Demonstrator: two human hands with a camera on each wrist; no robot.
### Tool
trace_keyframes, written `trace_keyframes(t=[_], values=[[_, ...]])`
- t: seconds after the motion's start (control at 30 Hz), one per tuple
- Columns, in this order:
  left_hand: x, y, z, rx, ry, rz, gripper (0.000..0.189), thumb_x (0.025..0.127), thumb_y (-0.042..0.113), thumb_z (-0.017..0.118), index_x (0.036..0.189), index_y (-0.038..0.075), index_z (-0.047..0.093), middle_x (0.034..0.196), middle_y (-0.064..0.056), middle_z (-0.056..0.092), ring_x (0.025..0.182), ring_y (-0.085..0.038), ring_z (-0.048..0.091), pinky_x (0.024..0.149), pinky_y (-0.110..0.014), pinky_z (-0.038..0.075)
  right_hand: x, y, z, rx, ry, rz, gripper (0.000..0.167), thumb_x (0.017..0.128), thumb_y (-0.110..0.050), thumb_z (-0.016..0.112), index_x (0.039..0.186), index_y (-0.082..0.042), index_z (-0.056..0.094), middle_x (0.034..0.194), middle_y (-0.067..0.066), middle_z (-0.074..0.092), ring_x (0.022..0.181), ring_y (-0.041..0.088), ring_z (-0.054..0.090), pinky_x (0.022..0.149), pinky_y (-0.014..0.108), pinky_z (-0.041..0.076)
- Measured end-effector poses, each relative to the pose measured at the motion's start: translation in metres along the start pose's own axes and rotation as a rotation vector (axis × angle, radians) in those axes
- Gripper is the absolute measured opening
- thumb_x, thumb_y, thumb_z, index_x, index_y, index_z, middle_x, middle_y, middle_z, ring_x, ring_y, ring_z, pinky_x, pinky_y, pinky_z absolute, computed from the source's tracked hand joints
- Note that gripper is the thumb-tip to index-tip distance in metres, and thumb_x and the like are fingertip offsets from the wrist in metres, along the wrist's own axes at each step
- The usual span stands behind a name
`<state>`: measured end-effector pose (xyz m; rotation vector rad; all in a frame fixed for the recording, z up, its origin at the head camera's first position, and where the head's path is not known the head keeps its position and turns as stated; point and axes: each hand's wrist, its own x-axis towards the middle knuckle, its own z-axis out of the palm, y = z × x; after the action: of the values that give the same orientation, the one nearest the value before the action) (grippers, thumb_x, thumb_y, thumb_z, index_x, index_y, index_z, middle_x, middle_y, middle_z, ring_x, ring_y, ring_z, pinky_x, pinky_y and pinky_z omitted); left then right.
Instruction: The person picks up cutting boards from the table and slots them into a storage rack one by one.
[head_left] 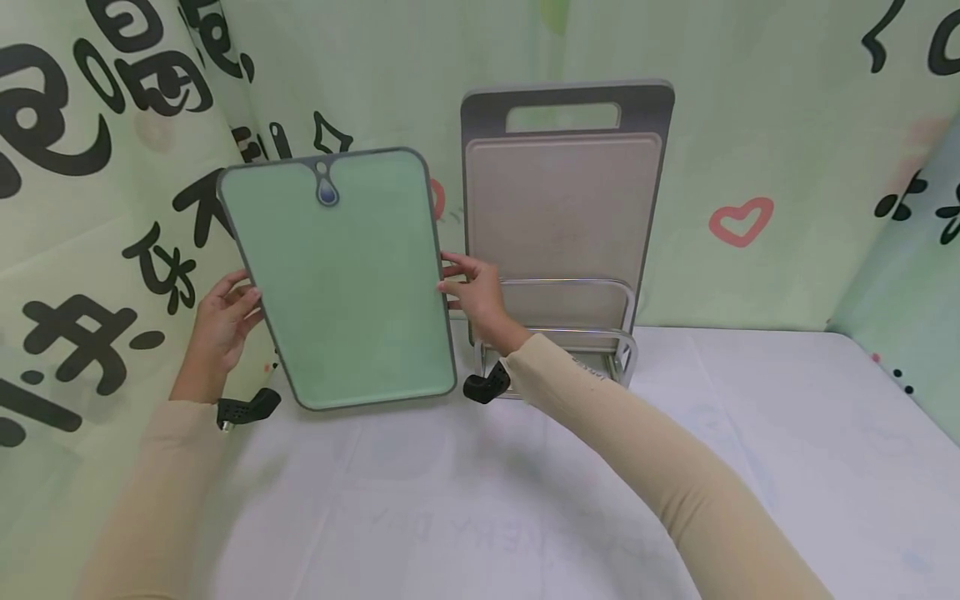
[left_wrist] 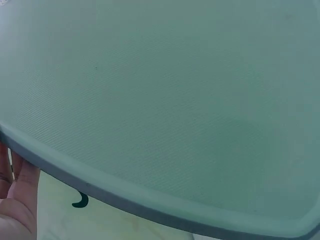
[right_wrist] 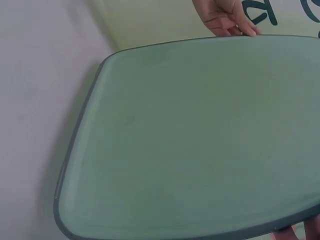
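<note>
A green cutting board (head_left: 345,287) with a grey rim is held up, tilted slightly, in the left half of the head view. A teardrop-shaped mark with a small hole sits at its top edge. My left hand (head_left: 222,321) grips the board's left edge, thumb toward the front. On the opposite edge my right hand (head_left: 480,292) pinches the rim between thumb and fingers. The board's green face fills most of the left wrist view, with left-hand fingers (left_wrist: 25,190) under its rim. In the right wrist view, right-hand fingers (right_wrist: 287,233) show at the lower edge.
Behind my right hand, a pinkish-beige cutting board (head_left: 562,208) with a grey handle end stands upright in a metal wire rack (head_left: 628,312). The rack rests on a white-covered table (head_left: 720,433). Printed green curtains (head_left: 750,125) hang behind and at both sides.
</note>
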<state>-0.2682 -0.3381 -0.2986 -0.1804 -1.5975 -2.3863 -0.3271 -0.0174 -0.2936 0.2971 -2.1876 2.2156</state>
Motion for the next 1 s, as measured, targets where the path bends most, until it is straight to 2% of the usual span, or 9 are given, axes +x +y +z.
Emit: trace_keyframes(t=[0.37, 0.53, 0.77, 0.83, 1.0], values=[[0.002, -0.004, 0.008, -0.024, -0.036, 0.136, 0.022, 0.088, -0.002, 0.056, 0.102, 0.011, 0.067, 0.086, -0.001, 0.064, 0.077, -0.010, 0.066, 0.071, -0.019, 0.055, 0.006, -0.002, -0.008, 0.028, 0.021, -0.039, 0.046, 0.082, 0.007, 0.065, 0.125, -0.010, 0.061, 0.103, 0.014, 0.064, 0.074, 0.008, 0.062, 0.074, 0.035, 0.058], [0.004, -0.006, 0.014, -0.027, -0.026, 0.152, 0.023, 0.089, -0.004, 0.055, 0.101, 0.012, 0.068, 0.085, 0.000, 0.064, 0.076, -0.009, 0.066, 0.071, -0.019, 0.055, 0.005, -0.002, -0.015, 0.031, 0.004, -0.056, 0.046, 0.083, 0.005, 0.065, 0.127, -0.010, 0.060, 0.100, 0.009, 0.062, 0.077, 0.008, 0.061, 0.066, 0.025, 0.056], [0.007, -0.012, 0.020, -0.040, -0.034, 0.168, 0.024, 0.090, -0.005, 0.054, 0.097, 0.012, 0.068, 0.083, 0.000, 0.065, 0.074, -0.009, 0.065, 0.070, -0.020, 0.055, 0.003, -0.003, -0.023, 0.020, 0.002, -0.076, 0.047, 0.083, 0.006, 0.065, 0.127, -0.010, 0.059, 0.098, 0.006, 0.061, 0.078, 0.007, 0.062, 0.071, 0.032, 0.058], [0.008, -0.014, 0.021, -0.050, -0.038, 0.163, 0.024, 0.090, -0.006, 0.053, 0.097, 0.011, 0.068, 0.082, 0.000, 0.065, 0.074, -0.010, 0.065, 0.070, -0.020, 0.055, 0.002, -0.003, -0.025, 0.017, 0.010, -0.077, 0.048, 0.082, 0.006, 0.065, 0.127, -0.009, 0.060, 0.098, 0.007, 0.061, 0.078, 0.009, 0.063, 0.069, 0.029, 0.057], [0.009, -0.018, 0.025, 0.002, -0.018, 0.155, 0.024, 0.091, -0.003, 0.053, 0.097, 0.015, 0.068, 0.083, 0.002, 0.065, 0.075, -0.007, 0.065, 0.071, -0.018, 0.055, 0.003, -0.001, -0.030, 0.035, 0.022, -0.087, 0.047, 0.082, 0.008, 0.065, 0.126, -0.007, 0.060, 0.097, 0.007, 0.061, 0.080, 0.012, 0.065, 0.064, 0.023, 0.056]])
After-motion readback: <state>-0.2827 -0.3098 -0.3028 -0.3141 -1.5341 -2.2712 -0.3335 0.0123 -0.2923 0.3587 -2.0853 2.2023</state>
